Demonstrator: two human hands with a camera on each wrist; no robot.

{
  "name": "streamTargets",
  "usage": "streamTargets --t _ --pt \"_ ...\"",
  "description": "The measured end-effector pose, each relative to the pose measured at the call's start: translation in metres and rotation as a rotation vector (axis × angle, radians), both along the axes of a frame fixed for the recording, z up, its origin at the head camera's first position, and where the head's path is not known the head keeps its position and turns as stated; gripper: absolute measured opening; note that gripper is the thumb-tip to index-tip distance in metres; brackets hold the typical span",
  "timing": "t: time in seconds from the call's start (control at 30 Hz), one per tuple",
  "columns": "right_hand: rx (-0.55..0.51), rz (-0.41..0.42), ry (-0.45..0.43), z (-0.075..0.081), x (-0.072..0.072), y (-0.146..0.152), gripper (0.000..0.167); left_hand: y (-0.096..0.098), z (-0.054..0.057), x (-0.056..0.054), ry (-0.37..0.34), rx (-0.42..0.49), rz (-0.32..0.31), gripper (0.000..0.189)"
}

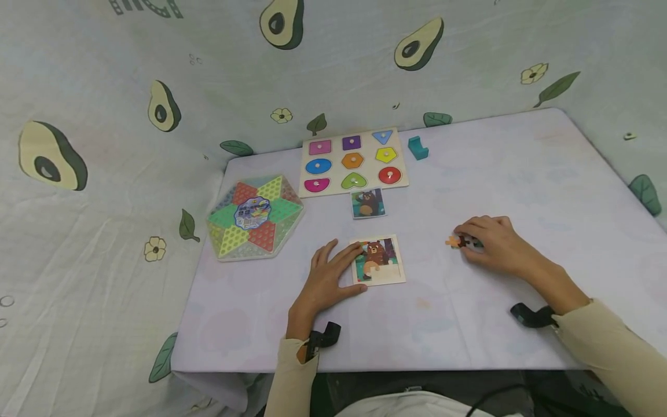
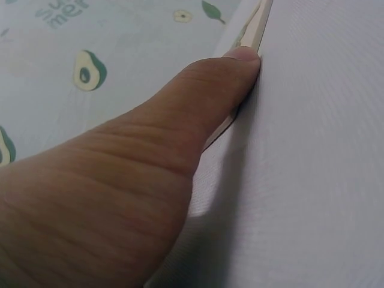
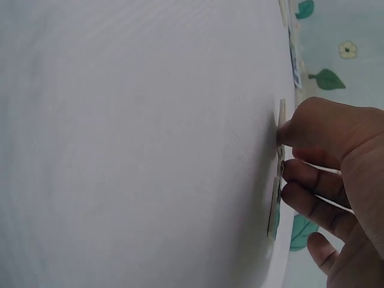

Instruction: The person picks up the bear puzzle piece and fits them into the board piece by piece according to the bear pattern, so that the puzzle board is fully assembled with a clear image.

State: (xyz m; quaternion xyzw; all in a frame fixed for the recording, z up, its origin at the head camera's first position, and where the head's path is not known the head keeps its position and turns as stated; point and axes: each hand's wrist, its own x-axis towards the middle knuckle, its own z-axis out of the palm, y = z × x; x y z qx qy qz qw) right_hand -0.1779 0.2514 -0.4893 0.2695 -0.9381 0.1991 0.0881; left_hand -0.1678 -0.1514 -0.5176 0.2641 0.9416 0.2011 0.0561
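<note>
My left hand (image 1: 325, 285) rests at the left side of a small wooden bear puzzle (image 1: 383, 272). Its fingertips lie on the picture, and the thumb touches the near edge, as the left wrist view also shows. A gap of bare board shows at the puzzle's lower right. Farther right, my right hand (image 1: 492, 242) pinches a puzzle piece (image 1: 454, 241) with orange and brown on it, low over the table. In the right wrist view, a second flat piece (image 3: 274, 210) lies beside the fingertips; the hand partly hides both pieces.
Behind the puzzle lies a square bear picture card (image 1: 368, 204). Beyond it is a wooden shape board (image 1: 337, 186) with several coloured knobbed shapes. A teal block (image 1: 418, 148) sits beside that board. At left is a hexagonal star-pattern game board (image 1: 252, 234). A white cloth covers the table (image 1: 552, 174).
</note>
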Motion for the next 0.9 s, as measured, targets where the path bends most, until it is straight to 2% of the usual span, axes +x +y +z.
streamTargets --t 0.23,0.5,0.9 --pt "-0.004 0.015 0.035 -0.003 -0.004 -0.001 0.036 0.000 0.001 0.000 0.011 0.010 -0.005 0.085" --pt "-0.031 0.025 0.023 -0.002 -0.002 -0.004 0.034 0.000 0.001 0.000 0.016 0.021 -0.003 0.085" --pt "-0.111 0.101 0.028 -0.003 -0.001 -0.019 0.031 0.000 0.000 0.000 0.019 0.015 -0.002 0.084"
